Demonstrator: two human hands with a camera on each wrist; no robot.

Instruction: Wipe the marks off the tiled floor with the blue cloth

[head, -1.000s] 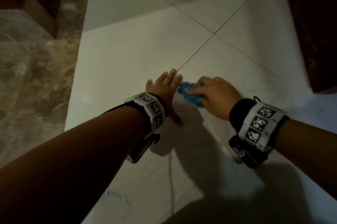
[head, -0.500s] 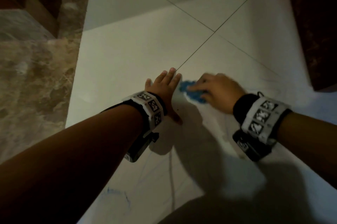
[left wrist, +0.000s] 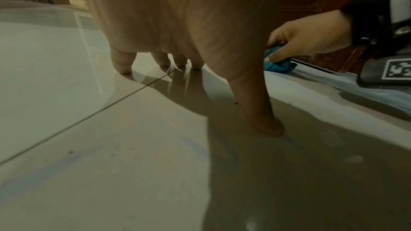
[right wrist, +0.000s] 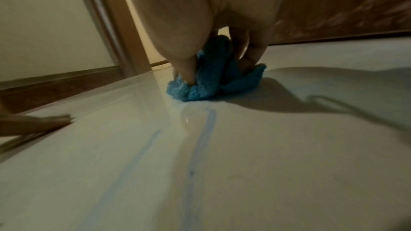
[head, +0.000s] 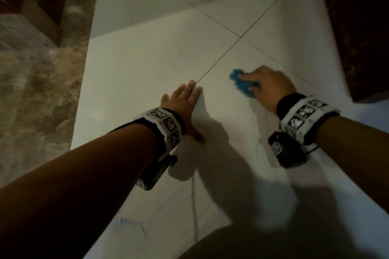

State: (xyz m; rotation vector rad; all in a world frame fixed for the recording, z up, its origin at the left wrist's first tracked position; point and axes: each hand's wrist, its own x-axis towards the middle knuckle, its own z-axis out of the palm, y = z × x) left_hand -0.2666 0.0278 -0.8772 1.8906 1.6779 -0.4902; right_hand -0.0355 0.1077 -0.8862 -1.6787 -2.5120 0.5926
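Observation:
A crumpled blue cloth (head: 242,83) (right wrist: 211,83) (left wrist: 278,63) lies on the white tiled floor (head: 147,58), gripped by my right hand (head: 267,87) (right wrist: 213,45) with thumb and fingers curled round it and pressing it down. Faint blue marks (right wrist: 200,140) run on the tile just behind the cloth, and more blue marks (head: 130,223) show near the bottom left. My left hand (head: 183,107) (left wrist: 177,41) rests flat on the floor beside the grout line, fingers straight and spread, holding nothing.
A brown marble strip (head: 37,90) borders the tiles on the left. Dark wooden furniture (head: 357,27) stands at the right edge, and a wooden door frame (right wrist: 111,32) rises ahead. Grout lines (head: 240,37) cross beyond the hands.
My right hand has slid the blue cloth to the right and slightly away, leaving a gap from my left hand. The left hand stays planted on the tile.

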